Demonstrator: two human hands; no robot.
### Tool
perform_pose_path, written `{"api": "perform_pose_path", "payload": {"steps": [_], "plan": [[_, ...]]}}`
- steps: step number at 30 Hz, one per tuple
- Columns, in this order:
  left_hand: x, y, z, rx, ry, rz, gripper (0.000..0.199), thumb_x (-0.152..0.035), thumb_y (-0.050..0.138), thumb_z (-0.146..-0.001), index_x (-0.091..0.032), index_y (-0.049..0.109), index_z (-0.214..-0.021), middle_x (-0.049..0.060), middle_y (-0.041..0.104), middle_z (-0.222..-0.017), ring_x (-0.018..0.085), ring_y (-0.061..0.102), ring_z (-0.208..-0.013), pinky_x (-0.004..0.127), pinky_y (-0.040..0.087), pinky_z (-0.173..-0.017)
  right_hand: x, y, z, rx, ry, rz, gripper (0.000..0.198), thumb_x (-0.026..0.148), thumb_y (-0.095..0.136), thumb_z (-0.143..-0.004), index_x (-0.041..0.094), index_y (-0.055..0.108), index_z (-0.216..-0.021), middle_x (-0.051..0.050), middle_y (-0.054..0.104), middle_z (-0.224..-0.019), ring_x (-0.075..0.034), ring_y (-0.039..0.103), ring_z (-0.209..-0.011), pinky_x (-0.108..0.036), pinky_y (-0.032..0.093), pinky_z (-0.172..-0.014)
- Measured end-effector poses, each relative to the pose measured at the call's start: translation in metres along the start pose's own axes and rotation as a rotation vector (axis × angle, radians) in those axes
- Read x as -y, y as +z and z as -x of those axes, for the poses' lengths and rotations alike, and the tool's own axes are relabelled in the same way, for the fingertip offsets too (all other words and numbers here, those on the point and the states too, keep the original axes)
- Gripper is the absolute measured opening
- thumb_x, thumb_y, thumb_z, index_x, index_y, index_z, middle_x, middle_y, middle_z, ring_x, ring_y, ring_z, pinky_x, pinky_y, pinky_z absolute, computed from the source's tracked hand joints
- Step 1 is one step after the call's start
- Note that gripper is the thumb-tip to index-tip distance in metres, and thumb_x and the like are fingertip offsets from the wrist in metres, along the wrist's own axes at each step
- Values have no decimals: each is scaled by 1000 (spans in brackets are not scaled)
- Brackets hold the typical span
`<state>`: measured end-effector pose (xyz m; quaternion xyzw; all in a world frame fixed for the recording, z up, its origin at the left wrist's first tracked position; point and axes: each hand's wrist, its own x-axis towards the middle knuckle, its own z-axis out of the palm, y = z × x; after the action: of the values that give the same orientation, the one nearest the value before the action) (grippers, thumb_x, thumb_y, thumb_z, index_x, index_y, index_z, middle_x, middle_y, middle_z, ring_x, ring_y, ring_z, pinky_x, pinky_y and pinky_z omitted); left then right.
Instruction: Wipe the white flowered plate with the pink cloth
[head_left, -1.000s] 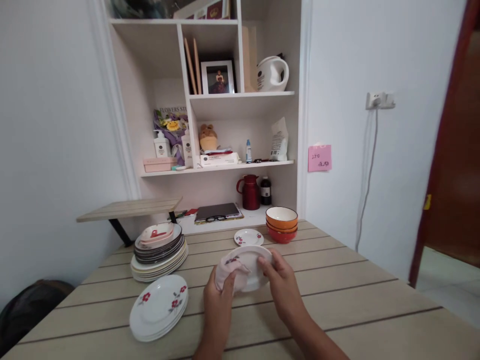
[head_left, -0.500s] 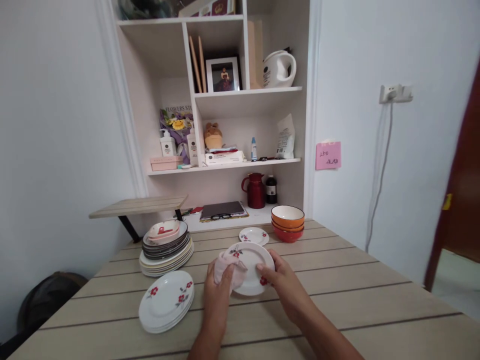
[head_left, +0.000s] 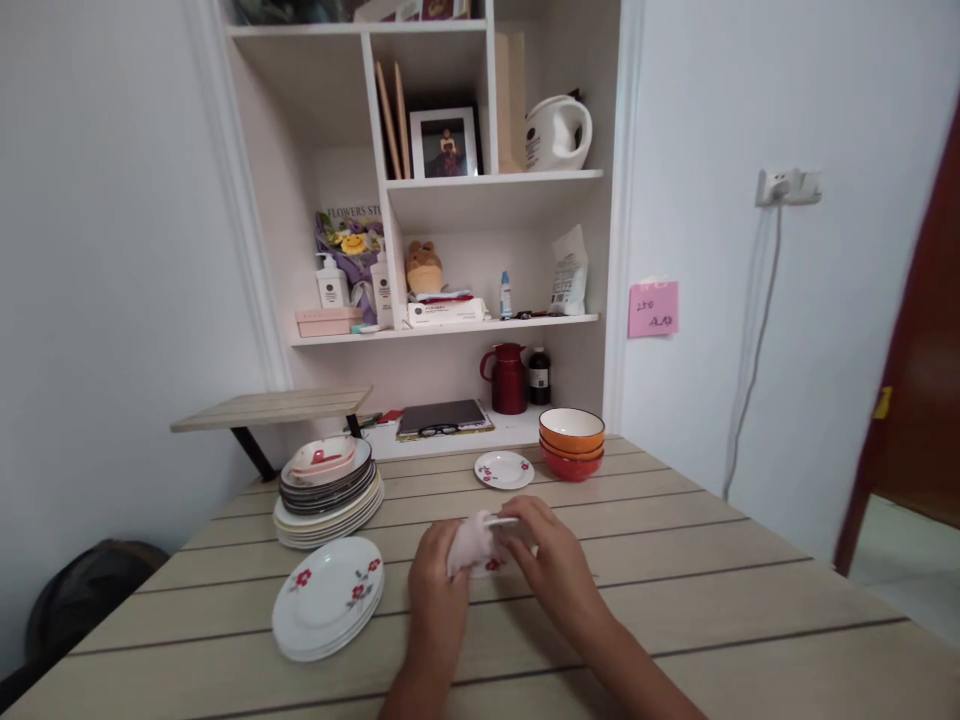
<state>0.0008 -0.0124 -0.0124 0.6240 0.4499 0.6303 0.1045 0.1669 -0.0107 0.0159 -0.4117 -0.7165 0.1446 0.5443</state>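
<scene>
My left hand (head_left: 438,580) is closed round a pale pink cloth (head_left: 472,543), pressed against a white plate (head_left: 493,567) with red flowers. The plate is tilted so that its rim points toward me and little of its face shows. My right hand (head_left: 551,560) grips the plate's right side, fingers over the top edge and thumb below. To the left lies a stack of similar flowered plates (head_left: 326,595). A single small flowered plate (head_left: 504,470) rests on the table beyond my hands.
Stacked orange and red bowls (head_left: 571,445) stand at the back right of the wooden table (head_left: 712,600). A taller pile of dishes (head_left: 328,490) is at the back left, beside a small raised shelf (head_left: 274,408). Behind are a red jug (head_left: 509,380) and a laptop (head_left: 441,417).
The plate in my hands has turned from face-up to nearly edge-on. My right hand has come up over its edge, and the cloth has moved with the plate.
</scene>
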Motion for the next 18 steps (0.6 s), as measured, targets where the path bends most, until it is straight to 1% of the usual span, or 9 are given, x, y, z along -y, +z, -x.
{"api": "perform_pose_path", "payload": {"steps": [2,4,8,11,13,14,16,17,18], "plan": [[0,1,3,34,94,-47,42,-4,48,-60,-20,71,-91,8,72,-93,26,64,-93,41,50,-87,2,1,1,38,-23,-6,24,12,52,-77,25,66,-90,-4,68,-95,-23,63,-86,-32,47,-78],[-3,1,4,54,116,-53,41,-3,47,-61,-21,70,-90,8,71,-92,26,64,-91,40,50,-85,3,2,2,47,-9,-39,23,11,51,-77,26,67,-87,-4,69,-88,-23,63,-83,-32,46,-76],[-8,3,4,64,9,14,32,-8,52,-68,-21,69,-92,7,69,-92,24,63,-90,35,50,-82,3,2,1,51,77,-140,25,15,55,-77,26,65,-96,-3,72,-87,-24,64,-80,-32,45,-73],[-6,5,2,73,-87,57,29,-9,55,-69,-20,66,-94,5,68,-92,23,63,-88,33,50,-82,3,0,0,96,89,-103,16,17,56,-78,25,64,-88,-1,70,-79,-22,62,-73,-30,42,-69],[-3,6,1,14,-96,37,33,-13,62,-70,-20,63,-102,6,66,-98,24,62,-93,35,50,-85,3,1,0,104,65,-59,12,18,53,-80,25,63,-80,-1,68,-74,-21,60,-71,-29,41,-67],[-2,7,0,-36,-75,10,39,-16,67,-70,-19,60,-108,8,65,-104,25,61,-97,37,50,-86,3,1,0,95,56,-47,13,17,52,-80,24,63,-80,-1,67,-74,-21,60,-71,-29,40,-66],[1,7,-1,-126,3,-56,58,-20,73,-69,-19,52,-123,12,59,-116,26,59,-102,41,50,-88,3,3,2,72,43,-35,15,16,51,-80,24,64,-82,-2,68,-76,-22,60,-73,-29,40,-66],[2,6,-1,-154,51,-93,63,-21,74,-69,-19,49,-127,13,55,-119,26,58,-103,42,50,-88,3,4,2,67,36,-32,15,16,52,-80,24,64,-83,-2,68,-77,-22,60,-73,-29,41,-67],[2,6,-1,-166,98,-131,64,-19,73,-70,-19,48,-129,14,53,-122,26,57,-104,43,50,-88,2,5,3,66,29,-27,15,16,52,-80,24,64,-84,-2,69,-78,-22,61,-74,-29,41,-67]]}}
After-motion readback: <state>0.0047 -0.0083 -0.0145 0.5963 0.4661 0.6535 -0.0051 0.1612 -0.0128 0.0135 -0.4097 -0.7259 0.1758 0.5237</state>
